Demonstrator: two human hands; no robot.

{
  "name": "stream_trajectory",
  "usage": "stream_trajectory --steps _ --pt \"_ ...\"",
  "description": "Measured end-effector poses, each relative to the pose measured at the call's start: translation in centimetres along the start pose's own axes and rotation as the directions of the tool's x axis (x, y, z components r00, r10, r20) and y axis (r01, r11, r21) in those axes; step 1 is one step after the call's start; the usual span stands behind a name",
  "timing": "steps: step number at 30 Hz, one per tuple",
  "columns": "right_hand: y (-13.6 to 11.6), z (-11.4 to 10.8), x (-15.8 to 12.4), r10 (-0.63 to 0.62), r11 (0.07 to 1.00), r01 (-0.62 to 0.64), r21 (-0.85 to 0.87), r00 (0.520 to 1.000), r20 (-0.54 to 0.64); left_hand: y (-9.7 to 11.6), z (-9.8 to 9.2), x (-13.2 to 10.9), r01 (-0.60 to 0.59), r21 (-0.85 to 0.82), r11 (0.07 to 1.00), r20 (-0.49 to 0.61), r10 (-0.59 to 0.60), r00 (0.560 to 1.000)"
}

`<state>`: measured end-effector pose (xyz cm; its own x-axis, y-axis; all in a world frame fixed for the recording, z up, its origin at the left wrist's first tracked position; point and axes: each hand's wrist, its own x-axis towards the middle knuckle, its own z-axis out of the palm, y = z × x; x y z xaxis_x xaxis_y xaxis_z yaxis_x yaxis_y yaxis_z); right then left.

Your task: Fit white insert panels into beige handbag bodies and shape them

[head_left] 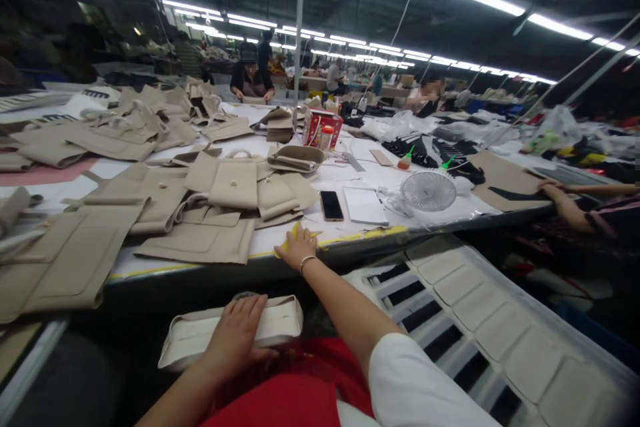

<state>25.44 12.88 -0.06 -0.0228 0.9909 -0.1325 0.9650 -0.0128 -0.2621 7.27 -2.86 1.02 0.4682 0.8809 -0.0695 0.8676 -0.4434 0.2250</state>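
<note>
Left hand (pixel 235 337) lies flat, released, on the bag (pixel 285 317) in the lap; right hand (pixel 296 250) covers a yellow scrap (pixel 291 233) at the table (pixel 345 177) edge, grip unclear. Best keep the bag pinned.

The left grip (pixel 239 337) lies flat on a cream bag piece (pixel 285 320) at six o'clock. The right grip (pixel 296 250) presses a yellow scrap (pixel 294 232) at the worktop (pixel 345 177) edge, with a black phone (pixel 331 205) at its one o'clock.
</note>
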Motion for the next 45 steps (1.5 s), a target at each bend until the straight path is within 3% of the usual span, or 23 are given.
stream_trajectory --steps 2,4,7,13,17,20,23,27,30,33,35,41,45 --pt "1.1 0.7 -1.0 -0.162 0.987 0.162 -0.024 0.987 -0.007 0.4 -0.1 0.1 -0.005 0.004 1.0 -0.024 0.005 1.0" --pt "2.1 0.9 -1.7 -0.232 0.973 0.232 0.008 0.972 -0.038 0.9 -0.1 0.4 -0.01 0.009 1.0 -0.041 0.011 0.999" --pt "2.6 1.0 -2.1 -0.214 0.975 0.218 0.041 0.973 -0.082 1.6 0.0 1.1 -0.058 -0.004 0.998 -0.058 0.058 0.997" --pt "2.9 1.5 -2.9 -0.259 0.964 0.261 0.045 0.965 -0.044 1.8 0.4 1.5 -0.124 -0.025 0.992 -0.086 0.121 0.989" --pt "5.5 0.2 -4.1 -0.108 0.991 0.113 0.068 0.991 -0.073 1.4 0.6 1.2 -0.125 -0.062 0.99 -0.075 0.12 0.99" --pt "6.9 -1.8 -5.8 -0.083 0.99 0.088 0.107 0.996 -0.044 1.1 -0.1 1.5 -0.108 -0.12 0.987 -0.018 0.106 0.994" --pt "7.1 -3.5 -8.8 -0.162 0.972 0.155 0.175 0.987 0.021 0.5 -1.6 3.0 -0.106 -0.297 0.949 0.134 0.151 0.979" --pt "6.5 -3.8 -13.2 -0.311 0.916 0.229 0.329 0.923 0.225 -0.2 -3.0 6.1 -0.046 -0.698 0.715 0.247 0.301 0.921" --pt "5.7 -3.0 -14.4 -0.231 0.956 0.169 0.241 0.937 0.26 -0.4 -2.7 7.9 0.139 -0.838 0.527 0.331 0.288 0.899" --pt "4.7 -2.3 -13.7 -0.139 0.99 0.133 0.042 0.969 0.205 -0.5 -1.9 8.7 0.39 -0.849 0.356 0.473 0.187 0.861" --pt "4.0 -2.2 -12.8 -0.129 0.988 0.143 -0.066 0.975 0.183 -0.6 -1.7 8.8 0.476 -0.839 0.265 0.523 0.146 0.84" --pt "3.0 -3.0 -11.2 -0.2 0.938 0.254 -0.236 0.952 0.232 -0.9 -1.8 8.7 0.648 -0.753 0.113 0.657 0.151 0.738" --pt "3.2 -3.3 -10.6 -0.3 0.88 0.374 -0.292 0.915 0.269 -1.6 -0.9 9.2 0.669 -0.743 0.028 0.666 0.126 0.735"
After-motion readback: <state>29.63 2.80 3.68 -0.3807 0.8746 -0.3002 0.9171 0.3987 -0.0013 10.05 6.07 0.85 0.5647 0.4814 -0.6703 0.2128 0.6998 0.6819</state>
